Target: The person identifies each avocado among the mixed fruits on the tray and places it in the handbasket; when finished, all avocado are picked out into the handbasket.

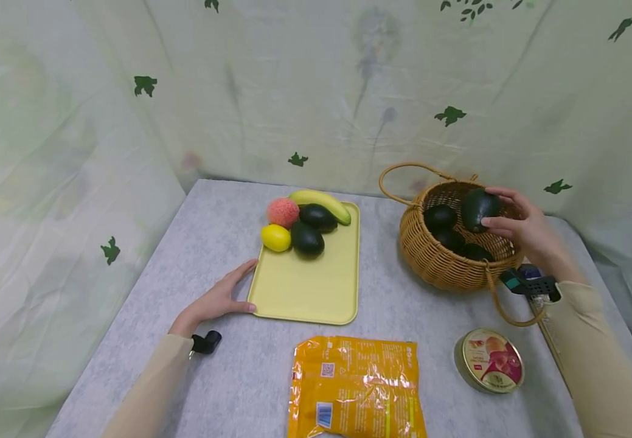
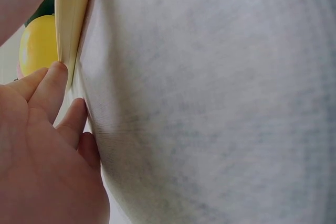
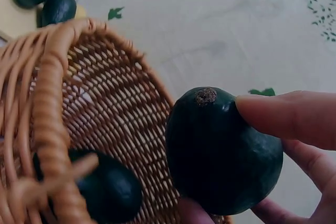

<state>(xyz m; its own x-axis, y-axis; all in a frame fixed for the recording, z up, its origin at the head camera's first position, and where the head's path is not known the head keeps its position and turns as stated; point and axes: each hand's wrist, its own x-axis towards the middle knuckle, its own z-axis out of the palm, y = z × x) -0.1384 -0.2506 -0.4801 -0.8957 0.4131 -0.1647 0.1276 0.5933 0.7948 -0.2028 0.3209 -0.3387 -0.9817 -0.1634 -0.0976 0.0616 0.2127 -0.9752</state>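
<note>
My right hand point(image 1: 540, 234) grips a dark green avocado point(image 1: 477, 210) between thumb and fingers, over the opening of a wicker basket point(image 1: 430, 261). The right wrist view shows the avocado's brown stem end point(image 3: 205, 96) beside the thumb. Several more avocados point(image 1: 440, 218) lie inside the basket, partly hidden. My left hand point(image 1: 214, 304) touches the left edge of a yellow tray point(image 1: 305, 295), fingers spread. Grouped at the tray's far end are a lemon point(image 1: 275, 238), a bumpy pink round fruit point(image 1: 283, 212), a banana point(image 1: 323, 201) and two avocados point(image 1: 307, 240).
An orange foil bag point(image 1: 356, 389) lies in front of the tray, near the table's front. To its right stands a round tin point(image 1: 489, 361). A flat item beneath my right forearm is mostly hidden. Patterned cloth point(image 1: 337, 121) hangs behind the table.
</note>
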